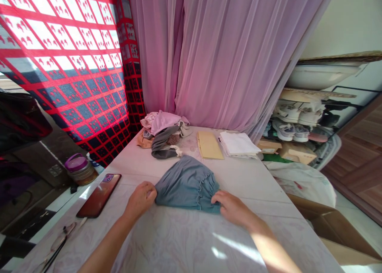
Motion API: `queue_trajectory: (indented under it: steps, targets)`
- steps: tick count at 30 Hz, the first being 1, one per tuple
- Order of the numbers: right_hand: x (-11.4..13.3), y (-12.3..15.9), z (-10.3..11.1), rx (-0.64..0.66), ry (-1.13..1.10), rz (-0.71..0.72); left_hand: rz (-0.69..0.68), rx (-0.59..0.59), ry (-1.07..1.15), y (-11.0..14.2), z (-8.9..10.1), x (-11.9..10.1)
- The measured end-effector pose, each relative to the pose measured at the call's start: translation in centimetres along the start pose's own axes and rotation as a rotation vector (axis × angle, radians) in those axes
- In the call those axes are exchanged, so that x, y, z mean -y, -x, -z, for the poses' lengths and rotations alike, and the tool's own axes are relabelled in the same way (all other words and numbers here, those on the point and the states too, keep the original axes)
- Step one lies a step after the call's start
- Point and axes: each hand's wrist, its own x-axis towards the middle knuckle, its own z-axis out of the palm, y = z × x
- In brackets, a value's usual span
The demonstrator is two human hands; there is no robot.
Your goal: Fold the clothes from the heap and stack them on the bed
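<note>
A blue-grey gathered cloth garment (186, 185) lies flat on the pale floral sheet-covered table (262, 201), its ruffled edge to the right. My left hand (140, 199) holds its left edge. My right hand (231, 209) grips its lower right corner. Behind it lies a heap of crumpled clothes (162, 133) in pink, grey and tan. To the left of my left hand is a smartphone (98, 195) in a red case, lying on the table.
A yellow envelope (209, 145) and a white folded stack (238, 143) lie at the far edge. A jar with a purple lid (80, 168) and glasses (56, 241) sit left. Shoes on a rack (286, 129) and a cardboard box (328, 225) stand right. Curtains (223, 54) hang behind.
</note>
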Motion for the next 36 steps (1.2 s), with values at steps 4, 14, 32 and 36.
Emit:
queue_trajectory:
  steps: [4,14,32,36]
  targets:
    - [-0.7,-2.2,2.4,-0.091,-0.060,-0.224,0.070,-0.043,-0.100,-0.8,-0.4,0.2]
    - [-1.7,-5.9,0.4,-0.148,0.164,-0.523,-0.349,-0.107,-0.208,-0.2,-2.3,-0.6]
    - [1.5,-22.6,1.3,-0.150,-0.074,-0.294,-0.469,-0.266,-0.045,0.1,-4.3,2.1]
    - [0.8,-19.8,2.6,-0.122,-0.226,-0.227,-0.438,-0.280,-0.022,0.3,-3.6,2.3]
